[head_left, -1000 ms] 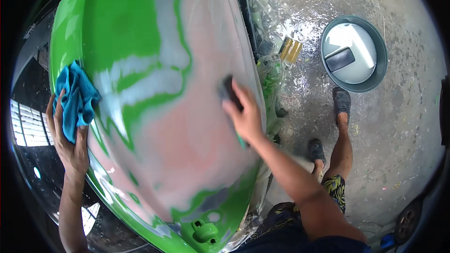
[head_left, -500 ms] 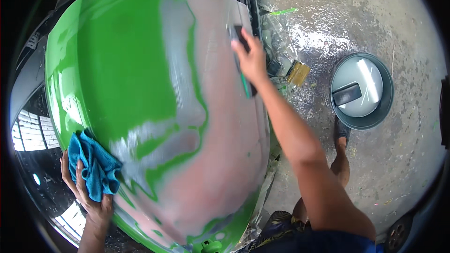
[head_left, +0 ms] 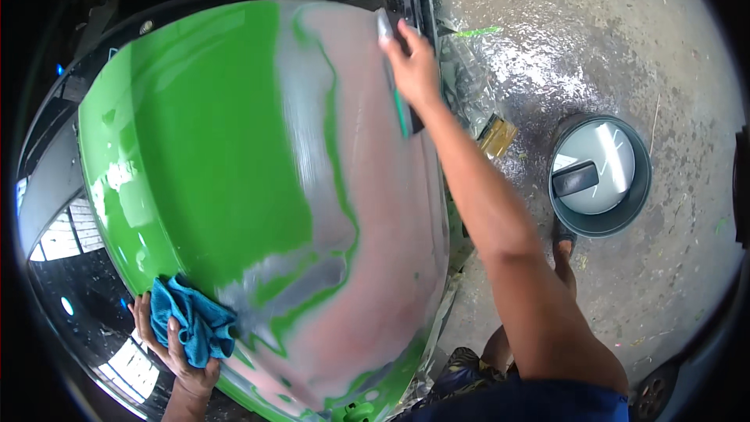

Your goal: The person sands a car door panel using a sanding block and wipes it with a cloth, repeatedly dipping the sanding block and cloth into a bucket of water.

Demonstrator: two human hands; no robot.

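Note:
A green car body panel (head_left: pixel 211 141) fills the middle, sanded through to pinkish and grey patches on its right and near parts. My right hand (head_left: pixel 414 66) grips a long dark sanding block (head_left: pixel 403 113) with a green strip along its side. The block lies lengthwise on the pinkish area, close to the panel's far right edge. At the near left edge, my left hand (head_left: pixel 168 344) holds a crumpled blue cloth (head_left: pixel 191 320) against the green paint, fingers curled around it.
On the wet concrete floor (head_left: pixel 625 39) to the right stands a dark bucket (head_left: pixel 644 187) of cloudy water, with a dark block (head_left: pixel 575 179) in it. Clear plastic sheeting (head_left: pixel 469 82) and a yellowish piece (head_left: pixel 498 137) lie beside the panel. Glossy black bodywork (head_left: pixel 74 297) borders the left.
My right hand has slid the sanding block farther away along the panel's right edge. The whole view has shifted; my left hand and cloth stay at about the same spot on the panel.

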